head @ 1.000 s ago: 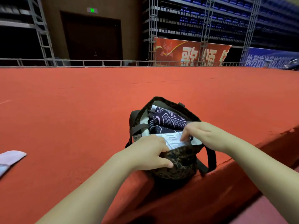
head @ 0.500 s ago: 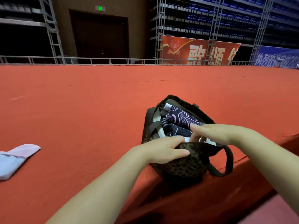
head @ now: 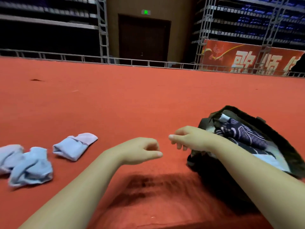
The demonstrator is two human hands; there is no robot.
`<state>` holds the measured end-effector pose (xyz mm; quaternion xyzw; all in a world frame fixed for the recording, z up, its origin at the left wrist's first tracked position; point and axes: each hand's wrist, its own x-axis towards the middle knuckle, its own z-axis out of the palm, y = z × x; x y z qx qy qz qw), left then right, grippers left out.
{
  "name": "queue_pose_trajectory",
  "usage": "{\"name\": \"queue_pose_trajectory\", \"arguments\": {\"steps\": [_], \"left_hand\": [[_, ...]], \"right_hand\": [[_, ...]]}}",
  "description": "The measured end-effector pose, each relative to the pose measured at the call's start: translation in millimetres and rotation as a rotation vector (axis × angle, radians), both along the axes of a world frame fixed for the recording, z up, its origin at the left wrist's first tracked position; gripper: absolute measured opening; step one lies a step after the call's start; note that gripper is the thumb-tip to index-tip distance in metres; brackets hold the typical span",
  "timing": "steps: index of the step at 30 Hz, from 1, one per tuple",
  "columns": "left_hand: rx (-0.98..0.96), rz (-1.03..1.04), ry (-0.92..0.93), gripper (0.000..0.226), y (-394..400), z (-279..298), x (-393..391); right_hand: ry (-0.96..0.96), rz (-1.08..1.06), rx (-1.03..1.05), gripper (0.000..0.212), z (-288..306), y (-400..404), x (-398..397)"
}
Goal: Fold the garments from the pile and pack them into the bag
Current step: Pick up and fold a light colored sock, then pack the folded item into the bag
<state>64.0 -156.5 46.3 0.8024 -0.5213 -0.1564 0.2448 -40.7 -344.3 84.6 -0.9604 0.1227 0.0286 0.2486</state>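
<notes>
A dark patterned bag [head: 279, 141] stands at the right on the red carpet, its mouth wide. Inside it lie a dark patterned garment [head: 242, 134] and a white one [head: 270, 160]. My right hand [head: 188, 139] hovers just left of the bag with loosely curled fingers, holding nothing. My left hand [head: 140, 150] hangs further left over the carpet, fingers loosely curled, also holding nothing. A folded light blue and pink garment [head: 75, 146] lies at the left. Crumpled light blue garments [head: 26, 164] lie near the left edge.
The red carpeted platform [head: 148, 100] stretches far ahead to a metal railing [head: 148, 62]. Its near edge drops off just below my forearms. Scaffold towers, a dark door and a red banner [head: 247, 58] stand behind the railing.
Both hands have come out of the bag and moved left over the carpet. My view has swung left, bringing the blue garments into sight.
</notes>
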Motion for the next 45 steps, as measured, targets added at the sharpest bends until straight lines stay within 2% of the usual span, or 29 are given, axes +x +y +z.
{"name": "queue_pose_trajectory", "arguments": {"steps": [2, 5, 8, 12, 16, 18, 20, 22, 24, 26, 28, 31, 33, 36, 38, 40, 41, 43, 45], "left_hand": [[0.024, 0.068, 0.006, 0.042, 28, -11, 21], [0.029, 0.16, 0.032, 0.018, 74, -34, 54], [-0.009, 0.257, 0.069, 0.016, 113, -54, 78], [-0.172, 0.526, 0.107, 0.02, 154, -81, 108], [-0.404, 0.801, -0.027, 0.018, 169, -89, 125], [-0.508, 0.932, -0.02, 0.015, 169, -89, 137], [-0.436, 1.018, 0.141, 0.015, 162, -90, 147], [-0.221, 1.033, 0.186, 0.026, 153, -100, 154], [-0.121, 1.028, 0.083, 0.046, 146, -111, 160], [-0.09, 1.053, -0.07, 0.057, 147, -119, 167], [-0.075, 1.072, -0.123, 0.054, 148, -121, 177], [-0.08, 0.983, -0.099, 0.046, 149, -122, 186], [-0.181, 0.899, -0.033, 0.036, 148, -119, 183], [-0.309, 0.677, 0.124, 0.024, 146, -112, 175], [-0.39, 0.548, 0.281, 0.025, 145, -105, 168], [-0.459, 0.496, 0.339, 0.028, 144, -103, 164], [-0.481, 0.495, 0.346, 0.028, 142, -104, 164], [-0.559, 0.559, 0.335, 0.024, 139, -106, 166], [-0.783, 0.749, 0.257, 0.014, 138, -106, 170]], "right_hand": [[0.035, 0.05, 0.042, 0.039, -14, 23, 30], [0.082, 0.134, 0.121, 0.036, -39, 62, 75], [0.11, 0.195, 0.198, 0.033, -63, 93, 110], [0.12, 0.248, 0.323, 0.027, -93, 130, 155], [0.104, 0.202, 0.469, 0.025, -119, 153, 187], [0.067, 0.161, 0.55, 0.027, -132, 161, 200], [-0.008, 0.099, 0.597, 0.028, -142, 165, 206], [-0.143, -0.004, 0.585, 0.03, -150, 166, 208], [-0.307, -0.124, 0.616, 0.029, -156, 163, 206], [-0.376, -0.169, 0.696, 0.029, -157, 159, 202], [-0.361, -0.154, 0.758, 0.029, -156, 157, 201], [-0.345, -0.153, 0.827, 0.029, -154, 155, 200], [-0.373, -0.132, 0.777, 0.023, -156, 155, 201], [-0.526, -0.103, 0.561, 0.005, -160, 149, 205], [-0.553, -0.088, 0.497, 0.032, -157, 144, 205], [-0.484, -0.008, 0.399, 0.063, -154, 138, 205], [-0.418, 0.036, 0.338, 0.07, -156, 135, 204], [-0.3, 0.115, 0.219, 0.067, -160, 130, 204], [-0.247, 0.156, 0.184, 0.062, -163, 131, 204]]}}
